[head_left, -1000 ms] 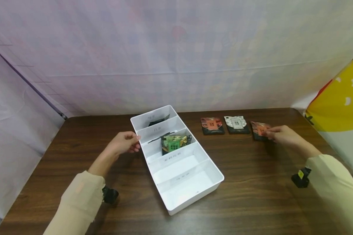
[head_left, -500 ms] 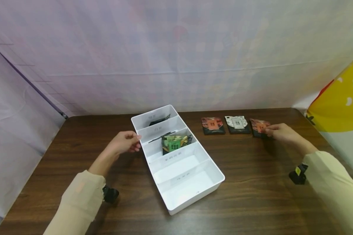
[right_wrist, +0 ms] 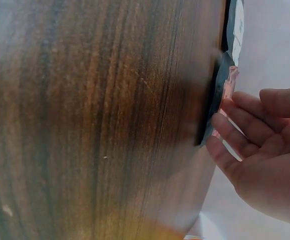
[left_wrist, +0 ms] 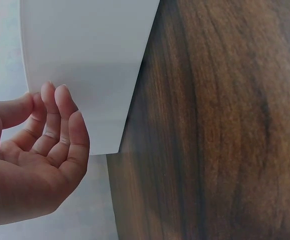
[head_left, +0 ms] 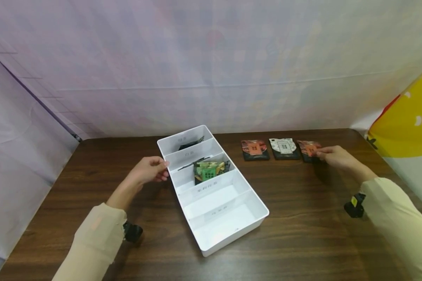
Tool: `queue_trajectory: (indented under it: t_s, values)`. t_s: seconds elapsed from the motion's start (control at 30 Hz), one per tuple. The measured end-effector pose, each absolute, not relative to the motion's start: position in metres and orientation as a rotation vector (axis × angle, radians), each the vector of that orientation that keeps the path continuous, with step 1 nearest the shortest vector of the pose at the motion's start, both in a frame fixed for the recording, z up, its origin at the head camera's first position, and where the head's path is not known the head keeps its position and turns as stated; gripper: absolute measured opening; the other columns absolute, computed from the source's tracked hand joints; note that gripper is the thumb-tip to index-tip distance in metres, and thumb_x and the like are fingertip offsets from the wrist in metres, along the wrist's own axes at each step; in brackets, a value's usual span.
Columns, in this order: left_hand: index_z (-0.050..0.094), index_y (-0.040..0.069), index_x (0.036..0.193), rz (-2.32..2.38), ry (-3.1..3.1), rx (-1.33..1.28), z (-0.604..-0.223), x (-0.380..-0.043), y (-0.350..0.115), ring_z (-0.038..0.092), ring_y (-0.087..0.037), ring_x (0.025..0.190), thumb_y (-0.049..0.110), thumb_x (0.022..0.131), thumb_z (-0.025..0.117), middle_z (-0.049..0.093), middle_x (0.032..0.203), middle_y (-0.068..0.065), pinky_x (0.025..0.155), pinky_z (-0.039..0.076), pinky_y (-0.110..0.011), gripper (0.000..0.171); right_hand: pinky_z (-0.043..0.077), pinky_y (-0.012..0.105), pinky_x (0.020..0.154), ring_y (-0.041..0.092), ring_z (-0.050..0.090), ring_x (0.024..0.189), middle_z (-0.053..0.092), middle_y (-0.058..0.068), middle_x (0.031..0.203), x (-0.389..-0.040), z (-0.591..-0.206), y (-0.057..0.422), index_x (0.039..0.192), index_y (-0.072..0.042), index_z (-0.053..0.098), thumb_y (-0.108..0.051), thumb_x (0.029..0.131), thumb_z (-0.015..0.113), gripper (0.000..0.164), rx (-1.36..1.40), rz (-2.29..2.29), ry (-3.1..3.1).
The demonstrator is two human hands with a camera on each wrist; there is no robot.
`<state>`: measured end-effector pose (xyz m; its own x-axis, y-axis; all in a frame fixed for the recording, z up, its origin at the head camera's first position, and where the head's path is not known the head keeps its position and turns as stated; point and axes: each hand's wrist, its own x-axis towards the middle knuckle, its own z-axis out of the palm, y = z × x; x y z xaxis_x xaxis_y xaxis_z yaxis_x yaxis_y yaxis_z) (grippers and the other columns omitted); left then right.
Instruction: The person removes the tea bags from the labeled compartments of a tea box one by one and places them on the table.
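A white divided storage box [head_left: 228,237] stands at an angle on the table. At its left rim my left hand [head_left: 149,170] pinches the edge between thumb and forefinger; in the left wrist view the other fingers of that hand [left_wrist: 45,150] curve beside the wall. Far right, the fingers of my right hand [head_left: 335,156] touch a red-and-black sachet [head_left: 307,150] lying on the table. The right wrist view shows this hand [right_wrist: 260,137] with its thumb apart from the sachet [right_wrist: 226,90]. Left of it lie a white-and-black sachet [head_left: 284,148] and another red-and-black sachet [head_left: 254,149].
Inside the box, a green sachet [head_left: 211,171] leans in the middle compartment, and dark sachets [head_left: 191,143] sit in the back ones. The dividers carry printed labels. A pale curtain [head_left: 211,78] hangs behind the wooden table [head_left: 302,234].
My right hand has moved the red sachet slightly left and back, closer to the white one, and the thumb now stands off it. My left hand stays at the box rim.
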<state>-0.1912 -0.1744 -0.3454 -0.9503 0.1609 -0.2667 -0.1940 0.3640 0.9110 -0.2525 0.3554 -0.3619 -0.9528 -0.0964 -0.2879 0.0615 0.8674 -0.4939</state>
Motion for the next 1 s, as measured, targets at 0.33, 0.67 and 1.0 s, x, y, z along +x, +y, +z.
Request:
queue_trajectory:
  t_s: [0.33,0.67,1.0]
  values:
    - [0.052,-0.001,0.083,1.617,2.317,-0.035,-0.3463,-0.1918,-0.1743,0.058,-0.009,0.059,0.011,0.095,0.048,0.057,0.063,0.001,0.065,0.049,-0.03,0.017,0.03,0.059,0.092,0.053,0.034,0.114,0.037,0.041,0.123,-0.2548,-0.363,0.3554,0.125,0.021,0.034,-0.024,0.1,0.031,0.052,-0.102,-0.74,2.767]
    - [0.052,-0.002,0.088,1.59,2.327,-0.054,-0.3447,-0.1921,-0.173,0.058,-0.009,0.061,0.012,0.095,0.048,0.057,0.066,0.0,0.069,0.05,-0.033,0.016,0.024,0.06,0.096,0.053,0.028,0.118,0.033,0.04,0.126,-0.2599,-0.3656,0.3549,0.127,0.018,0.033,-0.027,0.099,0.031,0.053,-0.084,-0.766,2.769]
    - [0.052,-0.002,0.088,1.603,2.329,-0.077,-0.3461,-0.1923,-0.1732,0.058,-0.009,0.059,0.011,0.095,0.049,0.057,0.065,-0.001,0.066,0.05,-0.031,0.016,0.021,0.061,0.097,0.054,0.022,0.121,0.028,0.041,0.129,-0.26,-0.3639,0.3526,0.13,0.017,0.03,-0.03,0.099,0.03,0.057,-0.054,-0.775,2.742]
